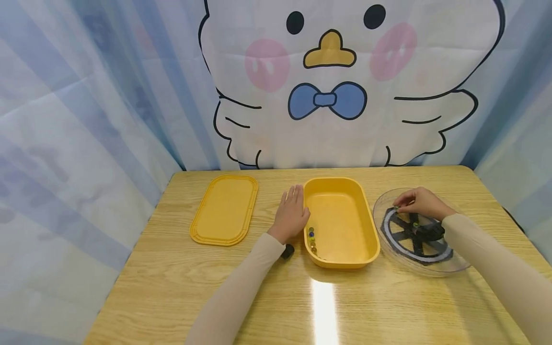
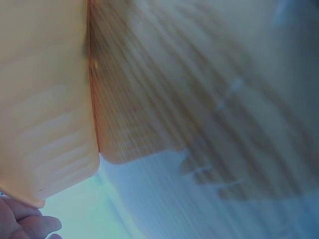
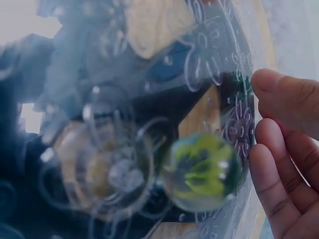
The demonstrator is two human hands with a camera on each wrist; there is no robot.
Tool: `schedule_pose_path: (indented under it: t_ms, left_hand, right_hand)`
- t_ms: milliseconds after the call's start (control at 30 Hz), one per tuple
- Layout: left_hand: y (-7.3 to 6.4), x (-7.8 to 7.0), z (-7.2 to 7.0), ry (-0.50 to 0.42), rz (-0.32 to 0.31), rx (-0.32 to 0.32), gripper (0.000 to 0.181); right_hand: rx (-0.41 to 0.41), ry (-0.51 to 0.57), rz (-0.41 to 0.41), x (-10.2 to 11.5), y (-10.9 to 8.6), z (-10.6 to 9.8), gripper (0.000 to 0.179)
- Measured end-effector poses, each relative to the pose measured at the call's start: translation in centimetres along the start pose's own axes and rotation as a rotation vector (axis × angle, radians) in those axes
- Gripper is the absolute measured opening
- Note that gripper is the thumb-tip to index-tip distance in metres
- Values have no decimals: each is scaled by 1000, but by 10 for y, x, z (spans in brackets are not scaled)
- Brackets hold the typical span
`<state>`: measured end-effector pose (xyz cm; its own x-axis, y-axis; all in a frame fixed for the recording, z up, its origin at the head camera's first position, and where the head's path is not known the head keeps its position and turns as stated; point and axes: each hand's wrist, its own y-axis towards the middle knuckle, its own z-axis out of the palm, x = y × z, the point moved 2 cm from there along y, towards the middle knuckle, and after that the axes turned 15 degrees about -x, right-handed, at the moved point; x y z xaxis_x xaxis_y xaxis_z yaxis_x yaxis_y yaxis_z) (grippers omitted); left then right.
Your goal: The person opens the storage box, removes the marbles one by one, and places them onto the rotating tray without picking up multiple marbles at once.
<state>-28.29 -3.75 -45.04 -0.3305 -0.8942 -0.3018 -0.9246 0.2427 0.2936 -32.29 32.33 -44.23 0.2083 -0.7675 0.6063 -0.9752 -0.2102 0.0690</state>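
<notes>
In the head view my left hand [image 1: 291,215] lies with extended fingers against the left outer wall of a yellow plastic bin [image 1: 345,215]. Several marbles [image 1: 312,235] line up along that side inside the bin. To the right, my right hand [image 1: 422,203] is over the far left rim of a clear round dish [image 1: 424,271], pinching a small green marble [image 1: 396,208]. Another marble [image 3: 202,172], green and yellow, sits near the dish's middle. My left fingertips [image 2: 30,221] show at the bin's edge in the left wrist view.
A flat yellow lid [image 1: 224,211] lies on the wooden table [image 1: 172,297], left of the bin. A black and grey spoked wheel shape [image 1: 401,235] shows through the dish. A printed curtain [image 1: 327,139] hangs behind the table's far edge.
</notes>
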Motion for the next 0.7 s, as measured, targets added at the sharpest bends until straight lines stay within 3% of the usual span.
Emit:
schedule_pose_path:
  t_ms: [233, 433, 700]
  left_hand:
    - [0, -1, -1, 13, 1, 11, 62]
    - [0, -1, -1, 12, 0, 16, 62]
    - [1, 0, 0, 9, 3, 18, 62]
  right_hand:
    - [14, 5, -42, 2, -1, 0, 22]
    - [36, -2, -24, 6, -1, -4, 24]
    - [-9, -19, -51, 36, -1, -22, 29]
